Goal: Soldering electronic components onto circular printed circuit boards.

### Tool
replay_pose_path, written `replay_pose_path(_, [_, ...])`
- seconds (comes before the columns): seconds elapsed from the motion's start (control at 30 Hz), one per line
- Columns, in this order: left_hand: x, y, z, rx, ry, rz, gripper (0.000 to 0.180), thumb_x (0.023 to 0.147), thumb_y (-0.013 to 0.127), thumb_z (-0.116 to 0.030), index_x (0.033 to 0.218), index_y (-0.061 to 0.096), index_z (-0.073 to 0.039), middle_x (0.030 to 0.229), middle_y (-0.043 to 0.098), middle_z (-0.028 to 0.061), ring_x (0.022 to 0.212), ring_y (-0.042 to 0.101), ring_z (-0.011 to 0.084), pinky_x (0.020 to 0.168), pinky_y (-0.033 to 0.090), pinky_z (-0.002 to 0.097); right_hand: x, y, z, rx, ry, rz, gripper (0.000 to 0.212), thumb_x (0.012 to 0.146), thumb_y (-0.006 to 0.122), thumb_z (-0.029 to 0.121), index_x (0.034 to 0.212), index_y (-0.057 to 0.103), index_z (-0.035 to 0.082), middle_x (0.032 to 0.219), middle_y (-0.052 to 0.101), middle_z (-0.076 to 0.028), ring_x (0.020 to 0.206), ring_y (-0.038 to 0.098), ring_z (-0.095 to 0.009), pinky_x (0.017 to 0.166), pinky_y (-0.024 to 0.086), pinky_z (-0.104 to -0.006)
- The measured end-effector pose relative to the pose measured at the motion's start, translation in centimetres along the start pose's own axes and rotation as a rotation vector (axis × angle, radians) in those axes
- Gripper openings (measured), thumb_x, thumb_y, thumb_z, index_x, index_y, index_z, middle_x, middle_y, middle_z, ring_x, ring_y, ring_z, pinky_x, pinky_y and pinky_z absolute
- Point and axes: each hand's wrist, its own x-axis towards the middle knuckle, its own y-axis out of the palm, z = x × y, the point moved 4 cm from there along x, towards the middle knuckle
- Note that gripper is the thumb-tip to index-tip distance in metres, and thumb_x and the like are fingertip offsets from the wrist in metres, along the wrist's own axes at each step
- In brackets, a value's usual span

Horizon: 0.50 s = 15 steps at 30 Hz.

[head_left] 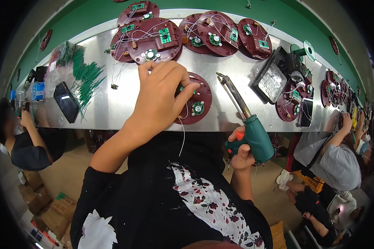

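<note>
My right hand (pixel 242 157) is wrapped around the handle of a green soldering gun (pixel 257 139). Its long metal tip (pixel 232 91) points up and to the left over the metal table. A round maroon plastic disc (pixel 201 93) lies at the table's near edge, with a green circuit board and a small round green-rimmed part on it. Above its left side is my left hand (pixel 160 93), thumb and index finger pinched together; whatever they hold is too small to make out. From the disc a thin white wire (pixel 183 139) hangs over the edge.
Several wired maroon discs (pixel 168 45) are stacked along the back. Right of the soldering gun stands a black tray (pixel 272 76) with silvery contents, near a green spool (pixel 305 50). Green wires (pixel 86 79) and a phone (pixel 66 101) lie left. Other people work at both sides.
</note>
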Motion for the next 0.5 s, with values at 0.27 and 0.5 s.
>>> replay_pose_path(0.27, [0.1, 1.3, -0.5, -0.040, 0.003, -0.054, 0.010, 0.089, 0.079, -0.013, 0.096, 0.074, -0.008, 0.105, 0.075, 0.0013, 0.105, 0.067, 0.0210, 0.099, 0.035, 0.0399, 0.1, -0.2, -0.1, 0.080, 0.006, -0.028, 0.066, 0.100, 0.063, 0.061, 0.109, 0.068, -0.004, 0.103, 0.066, -0.014, 0.068, 0.061, -0.013, 0.066, 0.051, -0.0293])
replay_pose_path(0.5, [-0.6, 0.6, 0.0, -0.084, 0.023, -0.051, 0.013, 0.088, 0.079, -0.012, 0.101, 0.080, -0.010, 0.113, 0.077, 0.0022, 0.109, 0.068, 0.0228, 0.100, 0.038, 0.0390, 0.3, -0.6, 0.1, 0.049, 0.041, -0.035, 0.074, 0.100, 0.059, 0.067, 0.113, 0.062, -0.006, 0.083, 0.065, -0.009, 0.071, 0.062, -0.016, 0.066, 0.049, -0.0286])
